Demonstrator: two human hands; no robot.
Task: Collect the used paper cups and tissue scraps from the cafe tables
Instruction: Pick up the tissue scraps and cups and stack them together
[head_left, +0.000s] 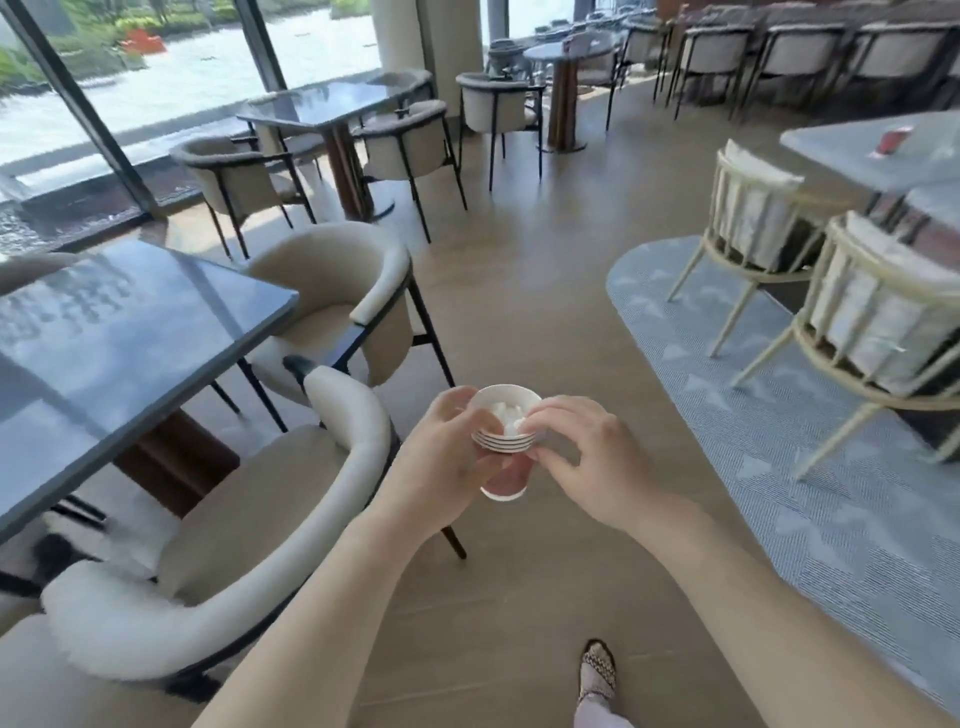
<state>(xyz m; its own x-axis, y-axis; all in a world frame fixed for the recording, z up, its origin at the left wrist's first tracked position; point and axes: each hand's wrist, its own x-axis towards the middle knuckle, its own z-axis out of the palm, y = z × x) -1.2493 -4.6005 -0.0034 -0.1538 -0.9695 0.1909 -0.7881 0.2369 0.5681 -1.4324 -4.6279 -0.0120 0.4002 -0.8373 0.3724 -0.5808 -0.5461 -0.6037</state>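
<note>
1. At the left of the frame, a dark glossy square table (130, 332) is cut off by the edge. Its top mirrors the sky, and its brown pedestal is partly hidden.
2. At lower left, a cream upholstered armchair with a curved back (234, 525) hides most of its own legs.
3. At centre, the left hand (441, 457) curls round a stack of nested pinkish paper cups (505, 483), held in the air over the floor. The hand covers the stack's left wall.
4. White tissue scraps (506, 413) lie in the top cup. They are white on white, so their outlines are hard to make out.
5. The right hand (587, 457) pinches the stack's near rims, thumb below and forefinger on top against the tissue.
6. At the bottom, a foot in a patterned sandal (597, 670) is cut off by the frame.
7. On the right, pale slatted chairs (883, 322) stand blurred on a blue-grey patterned rug (779, 441).
8. At upper right, a small red item (893, 140) on a grey table is too blurred to identify.
9. The tan wood-look floor (519, 291) runs back to more tables and chairs. A glass wall (182, 78) at upper left shows water and greenery.
</note>
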